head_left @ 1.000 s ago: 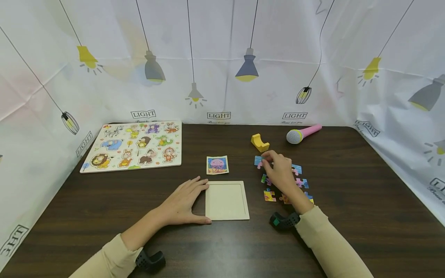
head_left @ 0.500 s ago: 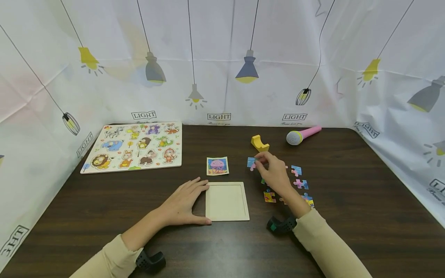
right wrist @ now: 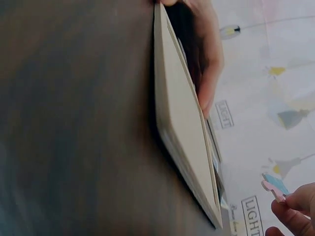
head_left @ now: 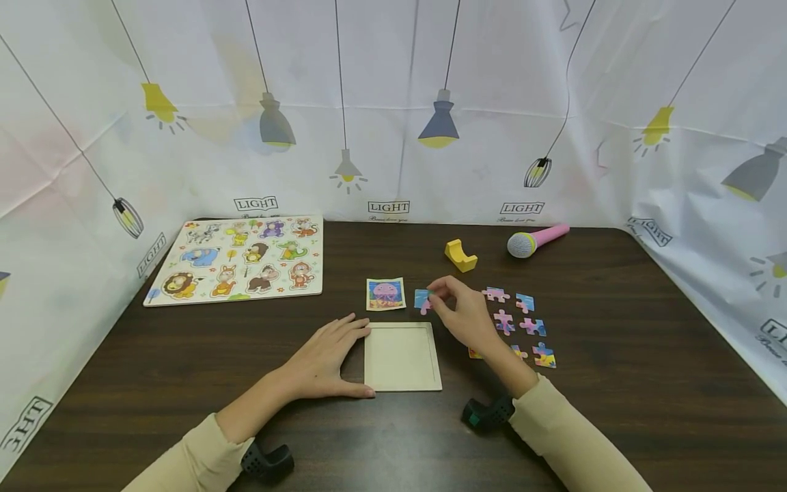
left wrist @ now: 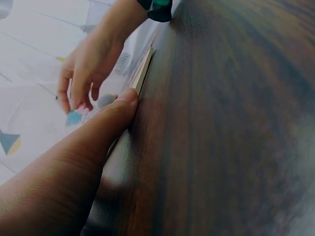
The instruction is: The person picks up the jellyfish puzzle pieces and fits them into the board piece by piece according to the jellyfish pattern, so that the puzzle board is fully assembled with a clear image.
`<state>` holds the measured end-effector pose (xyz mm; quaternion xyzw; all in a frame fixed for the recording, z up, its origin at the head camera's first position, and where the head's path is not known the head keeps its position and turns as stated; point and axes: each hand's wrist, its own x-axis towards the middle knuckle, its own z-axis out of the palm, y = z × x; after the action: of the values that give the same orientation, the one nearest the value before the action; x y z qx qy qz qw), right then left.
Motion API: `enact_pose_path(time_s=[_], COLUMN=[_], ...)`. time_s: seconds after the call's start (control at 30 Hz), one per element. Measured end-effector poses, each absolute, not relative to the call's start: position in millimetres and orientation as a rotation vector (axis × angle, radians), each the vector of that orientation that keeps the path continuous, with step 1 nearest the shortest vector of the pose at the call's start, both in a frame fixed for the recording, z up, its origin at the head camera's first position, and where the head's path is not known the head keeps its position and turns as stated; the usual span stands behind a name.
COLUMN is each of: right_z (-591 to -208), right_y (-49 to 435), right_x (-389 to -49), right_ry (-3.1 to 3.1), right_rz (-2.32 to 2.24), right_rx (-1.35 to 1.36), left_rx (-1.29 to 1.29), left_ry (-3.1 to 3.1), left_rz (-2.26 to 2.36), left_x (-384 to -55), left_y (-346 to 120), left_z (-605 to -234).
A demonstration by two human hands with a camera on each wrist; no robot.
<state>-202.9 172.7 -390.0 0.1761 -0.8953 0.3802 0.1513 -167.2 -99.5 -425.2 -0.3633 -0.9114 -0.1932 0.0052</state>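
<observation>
Right hand (head_left: 461, 311) moved leftward, pinching 1 puzzle piece (head_left: 421, 299) (left hand (head_left: 326, 355) spread against tray (head_left: 402, 359)).

L hand (left wrist: 91, 140) is touching w/ its thumb the edge of the board (left wrist: 143, 73), which is lying on the dark table (left wrist: 216, 123). Farther off, R hand (left wrist: 93, 61) is pinching a blue-pink puzzle pc (left wrist: 74, 117). Behind, white printed cloth (left wrist: 29, 54) is hanging.

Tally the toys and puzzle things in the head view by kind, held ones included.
Puzzle pieces: 8 showing, 1 of them in the right hand; others may be hidden
Shallow square tray: 1
Jellyfish card: 1
Animal board: 1
Yellow block: 1
Toy microphone: 1
Total showing: 13
</observation>
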Motion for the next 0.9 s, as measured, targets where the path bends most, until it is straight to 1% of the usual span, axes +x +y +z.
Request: enact_pose_path(time_s=[0.4, 0.9], right_z=[-396, -412], right_y=[144, 126], right_x=[-190, -180], right_ry=[-2.58, -2.546], right_rz=[1.093, 1.026], right_rx=[0.599, 0.741], left_rx=[-1.134, -1.133], left_ry=[-2.829, -2.837], left_rz=[-0.614, -0.661], left_x=[-168, -167], left_y=[-99, -99], left_z=[-425, -426])
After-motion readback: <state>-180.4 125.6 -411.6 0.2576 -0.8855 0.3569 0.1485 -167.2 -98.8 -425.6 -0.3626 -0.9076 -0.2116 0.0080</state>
